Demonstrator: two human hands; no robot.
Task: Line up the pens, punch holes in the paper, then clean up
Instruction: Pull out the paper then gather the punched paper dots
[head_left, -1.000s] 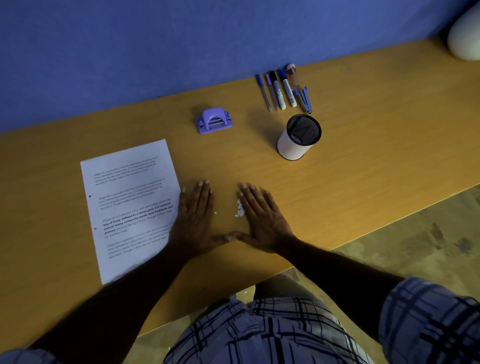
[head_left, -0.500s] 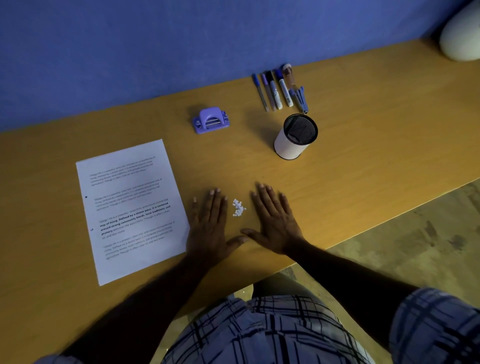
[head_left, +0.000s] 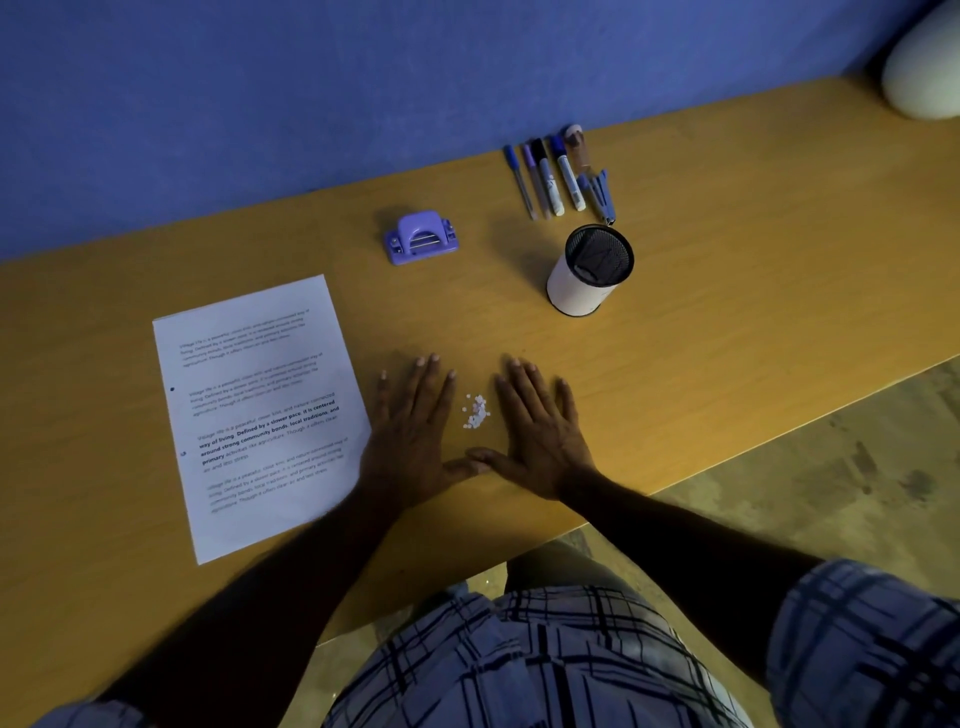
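Hands flat on the bench (head_left: 727, 291), palms down, fingers spread and holding nothing: left hand (head_left: 415, 441) and right hand (head_left: 540, 436) flank a small heap of white paper dots (head_left: 477, 412), thumbs touching at the near side. Printed paper (head_left: 260, 410) lies just left of the left hand (two punched holes along its left margin); that hand's heel overlaps the sheet's right edge. Purple hole punch (head_left: 422, 238) sits farther back, well apart. Pens (head_left: 558, 176) lie in a row at the far edge by the blue wall (head_left: 363, 93); mesh pen cup (head_left: 589, 270) stands upright just near of them.
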